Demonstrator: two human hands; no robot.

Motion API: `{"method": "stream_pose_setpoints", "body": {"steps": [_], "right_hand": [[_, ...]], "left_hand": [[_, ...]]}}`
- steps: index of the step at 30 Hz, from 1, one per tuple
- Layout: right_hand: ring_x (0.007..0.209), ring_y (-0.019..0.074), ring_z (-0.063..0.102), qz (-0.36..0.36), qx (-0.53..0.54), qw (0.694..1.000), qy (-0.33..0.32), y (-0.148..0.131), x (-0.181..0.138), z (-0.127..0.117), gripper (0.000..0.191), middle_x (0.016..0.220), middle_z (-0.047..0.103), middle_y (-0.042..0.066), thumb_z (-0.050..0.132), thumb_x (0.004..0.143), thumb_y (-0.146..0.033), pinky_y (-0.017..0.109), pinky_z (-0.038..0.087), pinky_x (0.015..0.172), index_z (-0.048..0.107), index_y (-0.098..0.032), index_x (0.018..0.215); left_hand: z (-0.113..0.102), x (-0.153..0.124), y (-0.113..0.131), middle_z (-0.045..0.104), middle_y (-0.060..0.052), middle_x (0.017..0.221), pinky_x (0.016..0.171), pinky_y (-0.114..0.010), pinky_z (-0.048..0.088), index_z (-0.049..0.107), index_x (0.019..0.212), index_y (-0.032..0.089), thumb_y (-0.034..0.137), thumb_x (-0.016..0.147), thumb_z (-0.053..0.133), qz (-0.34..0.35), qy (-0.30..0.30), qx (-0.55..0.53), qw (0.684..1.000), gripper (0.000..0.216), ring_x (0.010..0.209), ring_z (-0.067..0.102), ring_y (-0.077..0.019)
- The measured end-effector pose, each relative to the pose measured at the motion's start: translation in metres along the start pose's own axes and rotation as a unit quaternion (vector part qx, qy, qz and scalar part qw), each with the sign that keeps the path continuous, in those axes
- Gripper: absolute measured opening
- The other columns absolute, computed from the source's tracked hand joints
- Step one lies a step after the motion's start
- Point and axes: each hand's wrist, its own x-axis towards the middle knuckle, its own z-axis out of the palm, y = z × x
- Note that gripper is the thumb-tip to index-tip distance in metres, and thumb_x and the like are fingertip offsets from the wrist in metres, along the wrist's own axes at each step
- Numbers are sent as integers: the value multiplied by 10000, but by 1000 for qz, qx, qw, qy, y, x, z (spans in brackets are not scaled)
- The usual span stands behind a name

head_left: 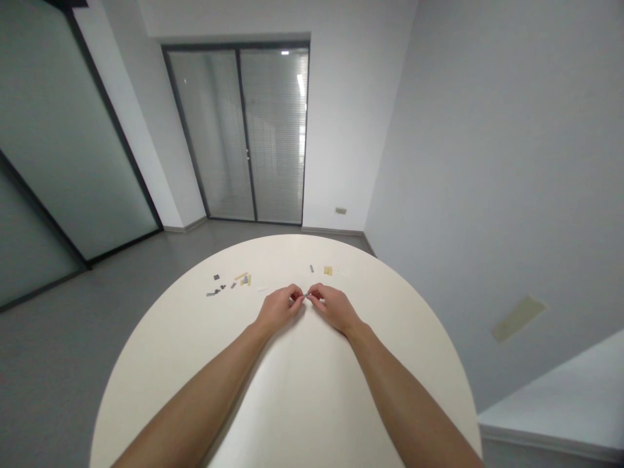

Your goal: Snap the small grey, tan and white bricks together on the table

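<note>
Over the middle of the table, my left hand and my right hand meet fingertip to fingertip. Both are closed in a pinch on a small grey piece between them. Most of that piece is covered by my fingers, and its exact kind is too small to make out. Just beyond my right hand lie a narrow grey strip and a yellow piece. A whitish piece rests to the left of my left hand.
Several small dark grey pieces and yellow strips are scattered at the back left of the round white table. Behind the table stand glass doors. A grey wall rises on the right.
</note>
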Motion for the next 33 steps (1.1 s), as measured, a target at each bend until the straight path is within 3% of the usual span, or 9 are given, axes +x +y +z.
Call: {"method": "stream_pose_setpoints", "body": {"steps": [22,33], "right_hand": [[856,158,630,10,0,1000,-8,-3,0,0,175,950,702,20,488,968,-302,268,440,787,627,-247,1057],[879,166,636,31,-17,999,-2,0,0,0,180,977,710,26,492,975,-332,274,440,785,632,-244,1044]], "left_hand": [[5,2,-10,722,-8,1032,783,-278,470,672,1041,251,315,947,461,10,30,-17,999,239,859,652,-165],[5,2,-10,715,1,1036,826,-279,491,649,1056,239,211,889,524,4,44,-30,999,211,861,653,-150]]}}
